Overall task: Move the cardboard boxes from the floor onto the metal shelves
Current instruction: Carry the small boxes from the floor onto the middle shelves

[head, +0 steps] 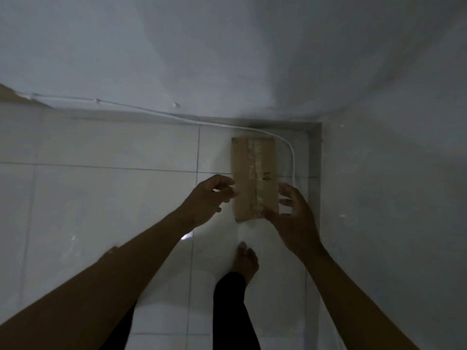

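A long, narrow cardboard box [254, 173], sealed with clear tape along its top, lies on the white tiled floor in the room's corner. My left hand [209, 200] hovers at the box's left side with loosely curled fingers holding nothing. My right hand [290, 213] is at the box's near right corner, fingers spread, its thumb over the near end of the box. Whether either hand touches the box cannot be told. No metal shelf is in view.
A white cable [290, 152] runs along the base of the wall [227, 59] and bends down past the box's right side. Another wall [391, 198] stands close on the right. My bare foot [245, 258] stands just short of the box. A brown corner [15, 96] shows at far left.
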